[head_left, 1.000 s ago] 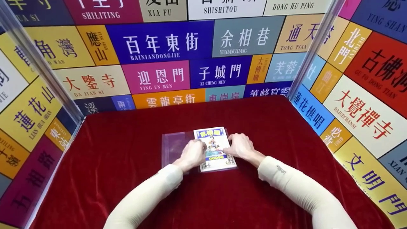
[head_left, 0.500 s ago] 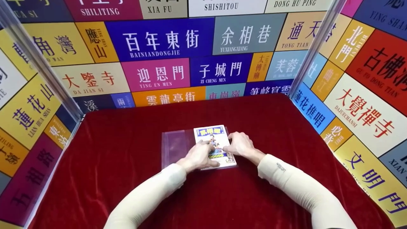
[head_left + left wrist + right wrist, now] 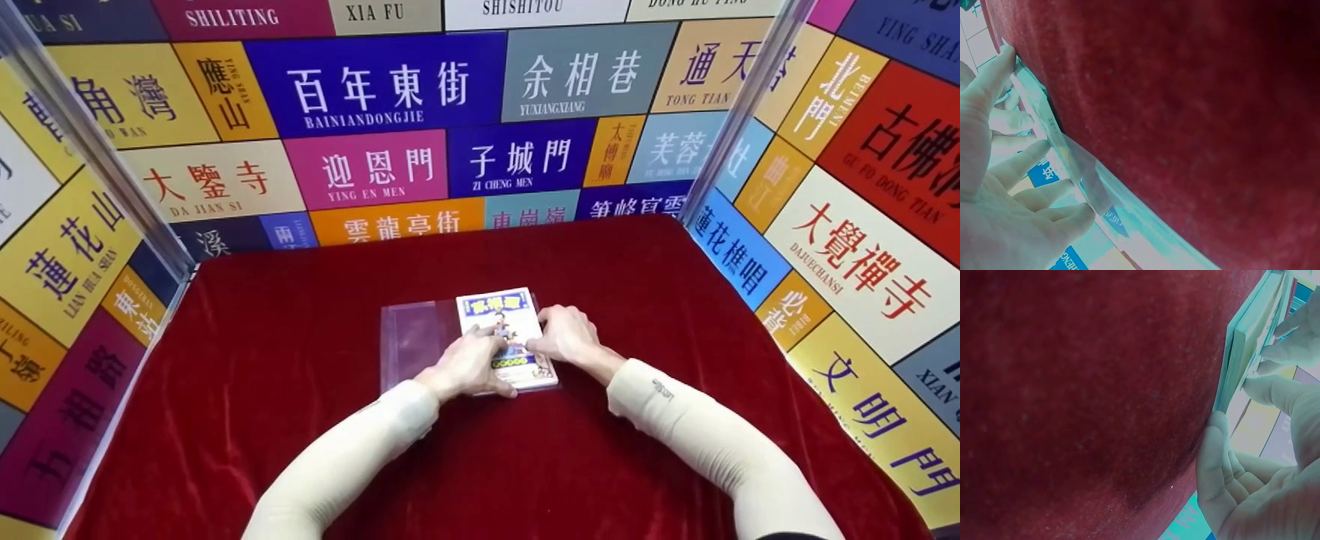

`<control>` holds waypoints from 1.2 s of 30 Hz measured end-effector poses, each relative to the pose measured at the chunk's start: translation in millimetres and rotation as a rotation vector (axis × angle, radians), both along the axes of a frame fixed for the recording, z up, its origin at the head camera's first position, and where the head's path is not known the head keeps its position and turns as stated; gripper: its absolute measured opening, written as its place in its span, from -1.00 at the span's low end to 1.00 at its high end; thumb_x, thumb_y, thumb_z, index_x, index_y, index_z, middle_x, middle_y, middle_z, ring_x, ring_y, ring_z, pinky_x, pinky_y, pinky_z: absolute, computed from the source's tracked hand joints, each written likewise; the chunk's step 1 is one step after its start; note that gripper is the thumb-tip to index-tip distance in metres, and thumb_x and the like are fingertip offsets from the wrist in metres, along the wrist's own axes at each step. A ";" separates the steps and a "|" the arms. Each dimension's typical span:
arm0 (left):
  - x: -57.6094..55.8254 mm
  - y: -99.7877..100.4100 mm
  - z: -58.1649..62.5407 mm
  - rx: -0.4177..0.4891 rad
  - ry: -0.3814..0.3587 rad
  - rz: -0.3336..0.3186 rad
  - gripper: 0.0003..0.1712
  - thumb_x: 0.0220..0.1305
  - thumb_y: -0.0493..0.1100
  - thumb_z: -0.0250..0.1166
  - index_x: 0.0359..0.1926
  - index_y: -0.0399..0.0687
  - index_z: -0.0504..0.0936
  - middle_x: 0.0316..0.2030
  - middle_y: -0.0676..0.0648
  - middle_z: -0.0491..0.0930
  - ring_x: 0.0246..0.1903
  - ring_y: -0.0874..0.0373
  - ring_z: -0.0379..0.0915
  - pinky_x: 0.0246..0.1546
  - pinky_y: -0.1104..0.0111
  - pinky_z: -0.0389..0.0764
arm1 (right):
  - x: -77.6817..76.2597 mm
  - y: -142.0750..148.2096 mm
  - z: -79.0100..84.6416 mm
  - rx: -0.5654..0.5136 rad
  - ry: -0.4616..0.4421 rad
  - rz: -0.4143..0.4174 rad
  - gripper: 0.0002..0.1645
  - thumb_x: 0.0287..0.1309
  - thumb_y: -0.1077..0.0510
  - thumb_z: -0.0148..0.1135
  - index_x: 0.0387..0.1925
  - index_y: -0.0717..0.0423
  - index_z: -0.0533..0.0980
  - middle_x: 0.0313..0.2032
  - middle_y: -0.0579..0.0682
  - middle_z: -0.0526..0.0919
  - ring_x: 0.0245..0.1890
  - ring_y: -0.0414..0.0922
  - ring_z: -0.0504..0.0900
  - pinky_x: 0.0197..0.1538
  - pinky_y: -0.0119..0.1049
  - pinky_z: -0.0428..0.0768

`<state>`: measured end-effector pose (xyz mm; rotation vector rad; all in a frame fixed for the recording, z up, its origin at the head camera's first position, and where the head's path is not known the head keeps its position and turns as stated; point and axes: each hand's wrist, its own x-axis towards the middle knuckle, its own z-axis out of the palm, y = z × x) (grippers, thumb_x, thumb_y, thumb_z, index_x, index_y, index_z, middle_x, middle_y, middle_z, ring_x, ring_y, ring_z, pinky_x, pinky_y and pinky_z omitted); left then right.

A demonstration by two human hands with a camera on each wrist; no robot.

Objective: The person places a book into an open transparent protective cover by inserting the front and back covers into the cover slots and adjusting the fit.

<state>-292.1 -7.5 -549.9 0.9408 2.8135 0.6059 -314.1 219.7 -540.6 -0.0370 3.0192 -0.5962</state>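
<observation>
A small book (image 3: pixel 517 326) with a white cover, a blue-and-yellow title band and a cartoon figure lies on the red cloth. A transparent plastic book cover (image 3: pixel 412 337) extends from under it to the left. My left hand (image 3: pixel 469 364) rests on the book's lower left with fingers spread, its thumb by the bottom edge. The left wrist view shows those fingers along the clear plastic (image 3: pixel 1106 185). My right hand (image 3: pixel 570 335) grips the book's right side, thumb at the cover's edge and the other fingers bent beside it. In the right wrist view, the page edges (image 3: pixel 1244 349) stand slightly apart.
Red velvet cloth (image 3: pixel 315 315) covers the table. Printed panels (image 3: pixel 375 90) with large characters enclose its back and both sides. Clear upright posts (image 3: pixel 739 112) stand at the two back corners.
My left hand has shifted right from the book's left edge onto its cover, and its bent fingers have spread out. The right hand keeps nearly the same place.
</observation>
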 end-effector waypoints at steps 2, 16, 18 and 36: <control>-0.1 -0.5 0.5 0.008 -0.005 0.000 -0.12 0.00 0.23 0.80 0.26 -0.12 0.76 0.61 -0.27 0.49 0.56 -0.24 0.48 0.53 0.00 0.60 | -0.3 0.0 0.0 0.000 0.009 0.002 -0.46 0.04 -0.15 0.62 0.03 0.00 0.79 -0.20 0.04 0.85 -0.09 0.11 0.81 -0.07 0.16 0.76; 0.0 1.0 -1.6 -0.006 -0.019 0.019 -0.16 0.02 0.21 0.79 0.25 -0.07 0.75 0.57 -0.27 0.54 0.66 -0.19 0.37 0.76 0.01 0.32 | -5.4 2.8 0.1 -0.343 -0.023 -0.099 -0.61 0.15 0.06 0.65 -0.03 0.11 0.77 -0.34 -0.04 0.87 -0.37 -0.15 0.81 -0.27 -0.27 0.77; 0.8 1.2 -1.3 -0.001 -0.019 0.024 -0.13 0.01 0.21 0.80 0.27 -0.07 0.74 0.58 -0.27 0.52 0.67 -0.21 0.36 0.75 0.00 0.34 | -7.7 5.0 -1.1 -0.488 -0.090 -0.133 -0.68 0.18 0.14 0.64 -0.08 0.18 0.76 -0.43 -0.06 0.81 -0.50 -0.20 0.75 -0.42 -0.37 0.73; 2.9 -0.3 -1.4 0.012 -0.002 0.029 0.02 -0.03 0.22 0.81 0.42 -0.02 0.65 0.57 -0.24 0.51 0.58 -0.18 0.45 0.58 0.01 0.58 | -14.7 6.4 -3.3 -0.852 -0.355 -0.231 -0.86 0.34 0.17 0.56 -0.34 0.09 0.73 -0.53 -0.16 0.78 -0.58 -0.29 0.66 -0.45 -0.41 0.66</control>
